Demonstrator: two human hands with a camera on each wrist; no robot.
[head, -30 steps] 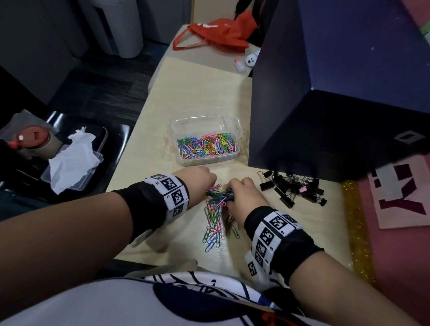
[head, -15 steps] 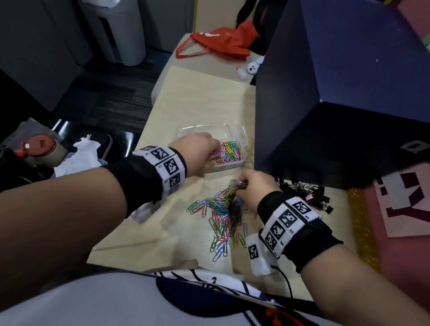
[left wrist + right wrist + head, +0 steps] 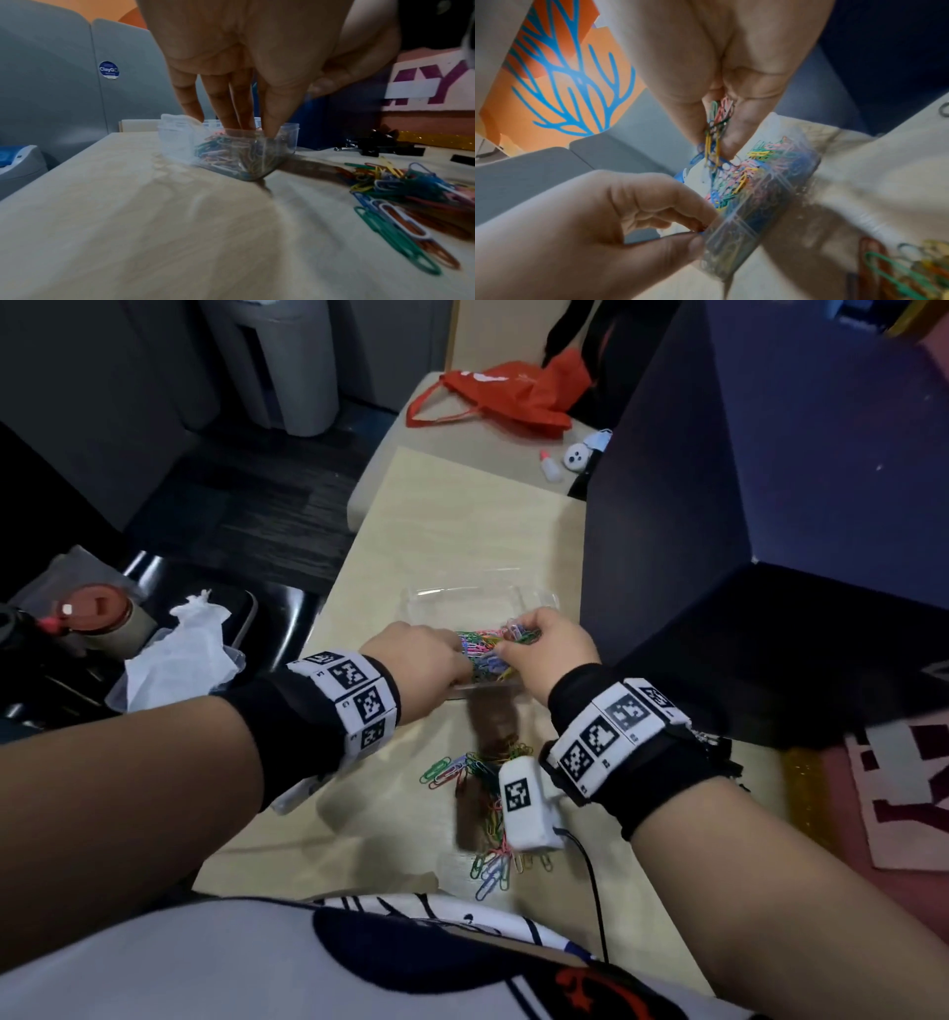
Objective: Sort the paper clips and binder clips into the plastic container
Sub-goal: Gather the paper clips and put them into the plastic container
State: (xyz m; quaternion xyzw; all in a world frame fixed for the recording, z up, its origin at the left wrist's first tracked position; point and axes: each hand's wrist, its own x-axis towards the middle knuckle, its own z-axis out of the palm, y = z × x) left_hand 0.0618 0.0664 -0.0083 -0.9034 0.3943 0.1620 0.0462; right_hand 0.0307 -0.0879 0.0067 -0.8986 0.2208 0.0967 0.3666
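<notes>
The clear plastic container (image 3: 462, 595) (image 3: 177, 138) (image 3: 734, 239) stands mid-table, partly filled with coloured paper clips (image 3: 480, 642). My right hand (image 3: 529, 634) (image 3: 716, 138) hovers over it and pinches a bunch of paper clips between thumb and fingers. My left hand (image 3: 457, 660) (image 3: 246, 123) (image 3: 698, 229) is at the container's near left corner. Its fingers dip inside and its thumb lies against the outside of the wall. More loose paper clips (image 3: 482, 773) (image 3: 401, 190) (image 3: 898, 270) lie nearer me. Black binder clips (image 3: 380, 146) sit to the right, mostly hidden behind my right wrist in the head view.
A big dark blue box (image 3: 770, 531) stands close on the container's right. A red bag (image 3: 508, 397) and a small bottle (image 3: 550, 467) lie at the far end. A black chair with tissue (image 3: 190, 644) is off the table's left edge. A pink lettered mat (image 3: 898, 788) lies at right.
Both hands left the loose pile near me. The left hand reached the container first. The right hand has now carried its bunch of paper clips over the container.
</notes>
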